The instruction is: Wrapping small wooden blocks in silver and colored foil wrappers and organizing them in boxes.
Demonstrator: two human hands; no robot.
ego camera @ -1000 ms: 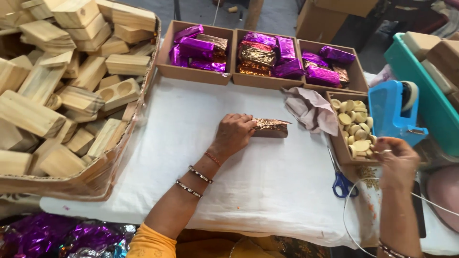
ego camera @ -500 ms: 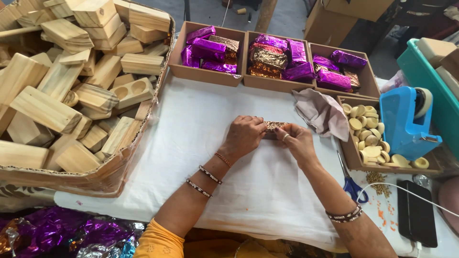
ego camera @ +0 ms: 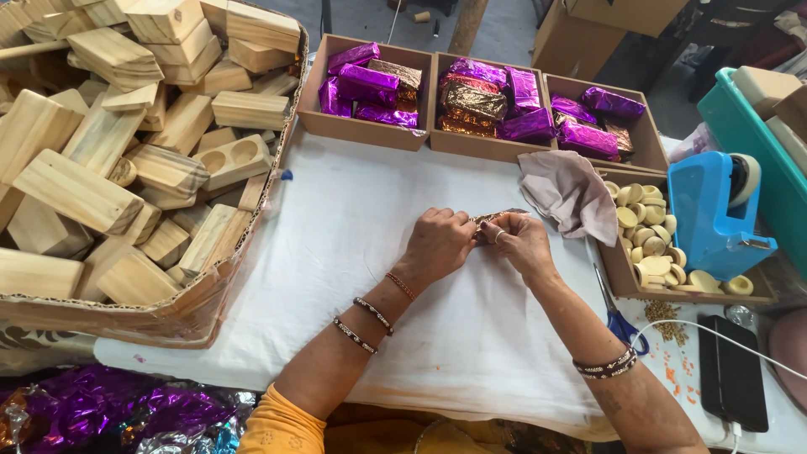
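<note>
Both hands meet over a small block wrapped in brown-gold foil [ego camera: 492, 219] on the white-covered table [ego camera: 353, 244]. My left hand [ego camera: 437, 244] grips its left side, fingers curled over the top. My right hand [ego camera: 519, 240] pinches the right end of the foil. Most of the block is hidden under my fingers. Bangles ring both wrists.
A big cardboard box of plain wooden blocks [ego camera: 126, 143] fills the left. Three trays of purple and brown foil-wrapped blocks [ego camera: 471, 97] line the back. A grey cloth [ego camera: 567, 189], a tray of small round discs [ego camera: 651, 235], a blue tape dispenser [ego camera: 714, 210], scissors [ego camera: 618, 315] and a phone [ego camera: 731, 370] lie right.
My right hand has come back from the disc tray at the right and joined my left hand on the wrapped block. The view has shifted slightly.
</note>
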